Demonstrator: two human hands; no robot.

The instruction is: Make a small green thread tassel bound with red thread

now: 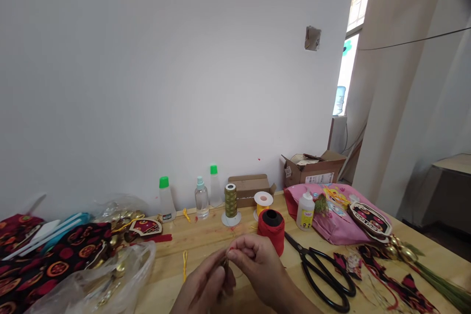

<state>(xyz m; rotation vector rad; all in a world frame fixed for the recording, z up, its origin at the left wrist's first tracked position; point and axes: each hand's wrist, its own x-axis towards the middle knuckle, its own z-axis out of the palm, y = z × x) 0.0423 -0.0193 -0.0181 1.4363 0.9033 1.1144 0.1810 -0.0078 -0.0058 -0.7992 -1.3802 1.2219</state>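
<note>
Greenish piece (225, 265) in left hand (204, 282), long axis unclear.

Your desk (167, 267) is pale wood with faint red marks. At your left lie dark patterned fabric (59, 255) and a clear plastic bag (136, 267). Toward the back stand two green-capped bottles (167, 201), a clear bottle (201, 202), an olive thread spool (230, 201) and a cardboard box (248, 189). Farther right you have a red thread cone (270, 235), black scissors (302, 250), a white bottle (305, 211), a pink bag (331, 228) and fabric scraps (408, 289).
</note>
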